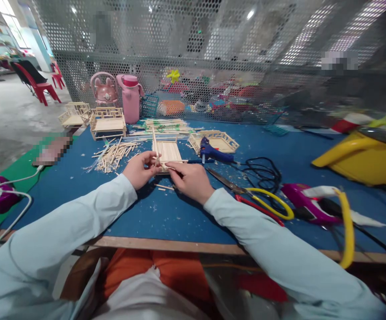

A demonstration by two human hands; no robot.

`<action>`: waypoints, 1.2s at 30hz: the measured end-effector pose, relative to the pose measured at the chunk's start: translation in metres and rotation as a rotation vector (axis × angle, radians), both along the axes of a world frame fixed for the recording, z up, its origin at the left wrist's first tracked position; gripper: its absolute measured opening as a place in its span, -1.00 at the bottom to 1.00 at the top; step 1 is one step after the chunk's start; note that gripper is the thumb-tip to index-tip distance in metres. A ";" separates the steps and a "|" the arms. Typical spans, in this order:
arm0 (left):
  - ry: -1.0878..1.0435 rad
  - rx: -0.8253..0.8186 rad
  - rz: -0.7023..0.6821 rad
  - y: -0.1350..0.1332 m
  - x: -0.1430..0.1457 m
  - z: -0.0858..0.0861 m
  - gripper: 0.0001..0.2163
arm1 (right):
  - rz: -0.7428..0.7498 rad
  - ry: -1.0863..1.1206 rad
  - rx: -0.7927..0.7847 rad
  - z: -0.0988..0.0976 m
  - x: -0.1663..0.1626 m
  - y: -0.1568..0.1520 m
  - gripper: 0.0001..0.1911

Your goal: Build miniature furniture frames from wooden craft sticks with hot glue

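Observation:
A small model of furniture made of thin wooden sticks (168,150) stands on the blue tabletop in front of me, with a slatted flat top and an upright post at its left. My left hand (140,170) is closed at its near left corner, thumb and fingers pinched together. From the right, my right hand (193,180) grips the near edge with thumb and forefinger. The fingertips hide the exact spot they hold. Just behind the right hand lies a blue glue gun (214,152), resting against another stick frame (228,143).
Loose sticks (114,155) lie left, finished-looking stick models (108,122) behind them, near a pink bottle (131,100). On the right are scissors (234,189), a black cable (262,173), a purple-and-yellow tool (312,204) and a yellow container (366,155). Perforated metal mesh (212,44) rises behind.

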State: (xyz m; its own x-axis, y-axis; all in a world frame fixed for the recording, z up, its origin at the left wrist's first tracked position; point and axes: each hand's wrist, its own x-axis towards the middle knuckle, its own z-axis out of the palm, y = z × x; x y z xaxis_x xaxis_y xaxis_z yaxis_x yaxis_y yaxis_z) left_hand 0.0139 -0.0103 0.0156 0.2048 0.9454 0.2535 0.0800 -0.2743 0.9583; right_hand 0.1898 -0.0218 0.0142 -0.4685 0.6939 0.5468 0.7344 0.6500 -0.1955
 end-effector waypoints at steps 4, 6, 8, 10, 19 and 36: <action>0.015 0.006 0.005 0.001 -0.002 -0.003 -0.72 | 0.009 0.047 -0.030 0.000 -0.003 0.000 -0.69; 0.019 0.006 0.006 0.001 -0.002 -0.004 -0.73 | 0.005 0.063 -0.049 0.000 -0.004 0.001 -0.70; 0.020 0.000 0.013 0.001 -0.002 -0.003 -0.73 | -0.002 0.067 -0.068 0.001 -0.005 0.002 -0.72; 0.019 -0.013 0.017 0.001 -0.001 -0.003 -0.72 | -0.001 0.068 -0.080 0.001 -0.005 0.003 -0.73; 0.005 -0.027 -0.004 0.001 -0.003 -0.003 -0.72 | -0.046 0.081 -0.112 0.006 -0.008 0.002 -0.76; 0.098 0.019 0.024 -0.001 -0.002 -0.003 -0.68 | -0.085 0.144 -0.127 0.005 -0.009 0.000 -0.74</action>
